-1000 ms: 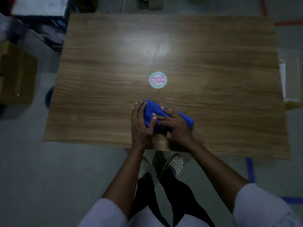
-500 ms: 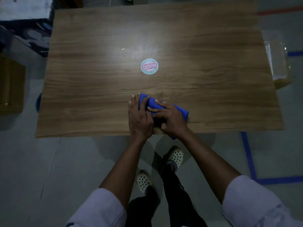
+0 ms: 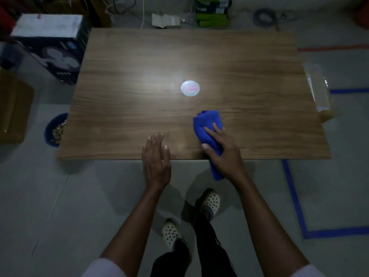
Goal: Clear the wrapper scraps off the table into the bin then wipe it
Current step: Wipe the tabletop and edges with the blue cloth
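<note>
One blue cloth (image 3: 207, 122) gripped by the right hand (image 3: 223, 154) at the desk's (image 3: 139, 76) near edge, left hand (image 3: 156, 158) alongside, flat, relaxed, holding nothing.

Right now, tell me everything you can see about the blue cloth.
The cloth is bright blue, soft-looking fabric, bunched into a long wad. It lies on the table near the front edge, right of centre, its near end hanging over that edge. The right hand holds it from above, thumb at its left side.
</note>
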Tool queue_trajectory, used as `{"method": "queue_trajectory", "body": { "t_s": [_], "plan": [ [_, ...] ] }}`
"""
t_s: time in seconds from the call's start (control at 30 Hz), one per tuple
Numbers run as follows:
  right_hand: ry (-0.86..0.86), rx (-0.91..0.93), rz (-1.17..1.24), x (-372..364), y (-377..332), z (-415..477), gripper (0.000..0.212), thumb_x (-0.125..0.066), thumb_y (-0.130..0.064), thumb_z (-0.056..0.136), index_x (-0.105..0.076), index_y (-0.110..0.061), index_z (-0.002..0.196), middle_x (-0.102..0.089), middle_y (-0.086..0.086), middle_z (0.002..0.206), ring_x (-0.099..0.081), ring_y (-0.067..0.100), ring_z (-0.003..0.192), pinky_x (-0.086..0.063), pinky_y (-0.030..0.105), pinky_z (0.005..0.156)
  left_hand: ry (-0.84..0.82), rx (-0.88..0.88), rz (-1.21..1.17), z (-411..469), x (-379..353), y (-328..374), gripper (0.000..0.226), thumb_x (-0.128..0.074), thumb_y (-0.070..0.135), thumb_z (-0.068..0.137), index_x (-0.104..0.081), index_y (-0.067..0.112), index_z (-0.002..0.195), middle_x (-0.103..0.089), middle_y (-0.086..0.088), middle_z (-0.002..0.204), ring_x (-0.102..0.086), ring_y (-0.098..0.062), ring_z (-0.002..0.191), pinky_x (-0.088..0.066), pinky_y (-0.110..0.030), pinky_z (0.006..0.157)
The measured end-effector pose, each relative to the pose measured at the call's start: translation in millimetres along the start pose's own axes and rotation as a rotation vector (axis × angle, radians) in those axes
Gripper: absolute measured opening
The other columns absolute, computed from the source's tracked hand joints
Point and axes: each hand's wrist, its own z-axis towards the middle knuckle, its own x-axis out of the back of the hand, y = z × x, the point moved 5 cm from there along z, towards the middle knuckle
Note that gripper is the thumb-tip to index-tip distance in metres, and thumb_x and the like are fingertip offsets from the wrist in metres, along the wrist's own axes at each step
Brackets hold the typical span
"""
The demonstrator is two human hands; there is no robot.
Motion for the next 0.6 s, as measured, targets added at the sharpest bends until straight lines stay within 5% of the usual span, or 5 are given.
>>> {"method": "queue_trajectory", "body": {
  "t_s": [0.1,0.23,0.33,0.47,0.6],
  "plan": [
    [-0.171,0.007,-0.257,-31.6,-4.2,11.7,0.067,-0.053,-0.074,0.079,-0.056,-0.045,0.140,-0.023,-0.009,0.168,-0.006,0.017,0.157,-0.005,0.066,0.121,0.043,-0.071,0.054,28.2,2.5,-4.1,0.050,-0.037,0.033,0.103,-0.058,0.008,0.142,-0.056,-0.012,0.148,-0.042,-0.032,0.145,-0.024,-0.047,0.122],
    [-0.139,-0.143,-0.387,-63.5,4.7,25.1,0.089,-0.037,-0.079,0.082,-0.037,-0.030,0.156,-0.012,0.003,0.171,-0.002,0.023,0.158,-0.005,0.058,0.124,0.052,-0.148,0.120,71.0,-3.2,-12.8,0.050,-0.037,0.033,0.103,-0.059,0.009,0.141,-0.056,-0.012,0.148,-0.042,-0.032,0.146,-0.020,-0.044,0.124],
    [-0.128,-0.164,-0.521,-93.8,4.5,32.2,0.090,-0.029,-0.077,0.093,-0.012,-0.025,0.164,0.004,0.006,0.172,0.009,0.023,0.157,0.003,0.050,0.126,0.013,-0.178,0.135,97.9,-12.1,-24.4,0.053,-0.036,0.038,0.103,-0.055,0.012,0.145,-0.052,-0.011,0.152,-0.036,-0.030,0.149,-0.017,-0.041,0.124],
    [0.012,-0.150,-0.642,-132.9,-12.7,61.7,0.078,-0.016,-0.062,0.102,-0.010,-0.014,0.164,0.005,0.007,0.172,0.009,0.026,0.158,0.000,0.052,0.126,-0.032,-0.183,0.059,104.7,-18.6,-28.9,0.061,-0.036,0.044,0.102,-0.044,0.012,0.154,-0.042,-0.007,0.160,-0.028,-0.025,0.154,-0.007,-0.032,0.125],
    [-0.188,0.182,-0.735,-187.2,-47.5,66.6,0.069,-0.033,-0.043,0.104,-0.010,-0.021,0.164,0.004,-0.001,0.172,0.008,0.026,0.158,-0.005,0.056,0.124,-0.042,-0.150,-0.178,103.7,-2.8,-31.3,0.062,-0.043,0.040,0.102,-0.041,0.007,0.155,-0.037,-0.011,0.163,-0.023,-0.026,0.155,-0.011,-0.036,0.128]
  ]
}}
